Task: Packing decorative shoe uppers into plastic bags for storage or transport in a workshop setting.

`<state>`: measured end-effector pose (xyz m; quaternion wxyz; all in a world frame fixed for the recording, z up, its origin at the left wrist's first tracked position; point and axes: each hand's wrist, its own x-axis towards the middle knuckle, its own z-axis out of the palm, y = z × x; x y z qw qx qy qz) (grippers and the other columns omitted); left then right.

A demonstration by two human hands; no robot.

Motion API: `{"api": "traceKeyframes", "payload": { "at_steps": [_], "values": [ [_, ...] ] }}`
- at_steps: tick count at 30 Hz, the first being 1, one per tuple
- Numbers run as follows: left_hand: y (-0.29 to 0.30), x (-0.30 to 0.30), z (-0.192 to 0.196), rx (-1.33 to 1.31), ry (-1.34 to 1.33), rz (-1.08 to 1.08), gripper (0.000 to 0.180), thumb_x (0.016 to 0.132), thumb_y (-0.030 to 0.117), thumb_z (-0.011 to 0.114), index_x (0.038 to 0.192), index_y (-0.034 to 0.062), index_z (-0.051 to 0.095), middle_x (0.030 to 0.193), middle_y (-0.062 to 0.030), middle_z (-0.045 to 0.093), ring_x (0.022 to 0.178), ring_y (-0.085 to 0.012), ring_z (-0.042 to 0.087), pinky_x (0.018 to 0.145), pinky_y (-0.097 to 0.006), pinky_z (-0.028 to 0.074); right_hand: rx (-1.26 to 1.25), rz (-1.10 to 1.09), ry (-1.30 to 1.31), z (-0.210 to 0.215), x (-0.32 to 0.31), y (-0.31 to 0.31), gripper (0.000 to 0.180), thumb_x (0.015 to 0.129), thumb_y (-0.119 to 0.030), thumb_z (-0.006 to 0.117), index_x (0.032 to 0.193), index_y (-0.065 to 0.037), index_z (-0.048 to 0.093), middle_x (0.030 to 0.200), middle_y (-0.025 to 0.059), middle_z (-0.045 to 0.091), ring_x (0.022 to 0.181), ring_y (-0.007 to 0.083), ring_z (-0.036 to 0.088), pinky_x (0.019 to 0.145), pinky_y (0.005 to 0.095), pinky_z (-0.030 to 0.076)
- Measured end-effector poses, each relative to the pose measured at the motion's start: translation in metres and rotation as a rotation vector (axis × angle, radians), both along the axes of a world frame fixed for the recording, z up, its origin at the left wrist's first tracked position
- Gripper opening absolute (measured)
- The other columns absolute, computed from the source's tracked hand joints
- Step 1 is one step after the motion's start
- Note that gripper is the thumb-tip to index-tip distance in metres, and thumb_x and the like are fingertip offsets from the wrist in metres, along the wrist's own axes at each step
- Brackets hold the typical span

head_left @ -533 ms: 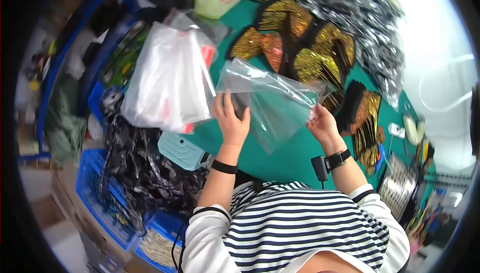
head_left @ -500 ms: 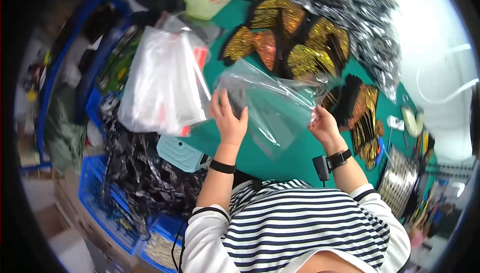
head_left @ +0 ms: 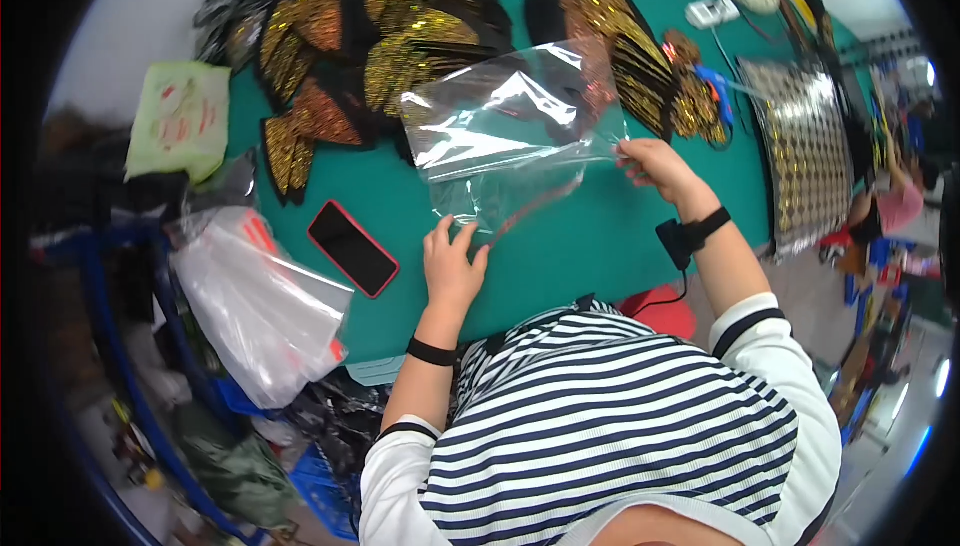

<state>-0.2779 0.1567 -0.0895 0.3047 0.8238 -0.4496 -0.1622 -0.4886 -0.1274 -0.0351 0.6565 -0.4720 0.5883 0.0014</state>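
Observation:
A clear plastic bag lies spread over the green table, with a reddish strip along its near side. At its right corner, my right hand pinches the film between thumb and fingers. My left hand rests at the near left edge of the bag, fingers spread and fingertips touching it. Beyond the bag are stacks of black pieces with gold and copper sequins; another sequined stack is partly under its far right corner. A phone with a red case lies left of my left hand.
A pile of clear bags with orange-red marks hangs over the table's left edge. A pale green bag sits behind it. To the right are a blue-handled tool and a sheet of gold discs. Another person is far right.
The view has swung to the right, bringing the phone into sight. The clear bag has been lowered and laid flatter. My left hand has opened off it, while my right still pinches its corner.

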Motion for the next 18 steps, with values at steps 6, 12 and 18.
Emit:
{"api": "traceKeyframes", "payload": {
  "at_steps": [6, 12, 18],
  "values": [
    [0.001, -0.027, 0.011, 0.008, -0.284, -0.343, 0.040, 0.066, 0.016, 0.074, 0.104, 0.0122, 0.063, 0.117, -0.0137, 0.053, 0.109, -0.0336, 0.047, 0.091, -0.042, 0.037, -0.100, -0.041, -0.067, -0.028, -0.048, 0.009, 0.026, 0.090, -0.031, 0.056, 0.100, -0.009, 0.065, 0.089, 0.0002, 0.060, 0.067, 0.0074, 0.052, 0.059, 0.0202, 0.044],
    [-0.012, -0.040, 0.003, -0.059, -0.205, -0.436, 0.043, 0.065, 0.016, 0.074, 0.105, 0.0118, 0.062, 0.108, -0.0090, 0.055, 0.101, -0.0295, 0.051, 0.085, -0.041, 0.038, -0.104, -0.139, -0.159, -0.059, -0.083, 0.016, 0.026, 0.091, -0.024, 0.055, 0.106, -0.004, 0.062, 0.086, 0.0014, 0.062, 0.064, 0.0065, 0.051, 0.058, 0.0199, 0.044],
    [-0.042, -0.076, 0.018, -0.291, -0.236, -0.674, 0.042, 0.063, 0.010, 0.071, 0.104, 0.0114, 0.063, 0.103, -0.0067, 0.056, 0.099, -0.0264, 0.051, 0.079, -0.041, 0.041, -0.129, -0.168, -0.170, -0.059, -0.088, 0.017, 0.024, 0.090, -0.020, 0.055, 0.105, -0.001, 0.060, 0.081, 0.0025, 0.062, 0.060, 0.0059, 0.051, 0.054, 0.0197, 0.042]
  ]
}}
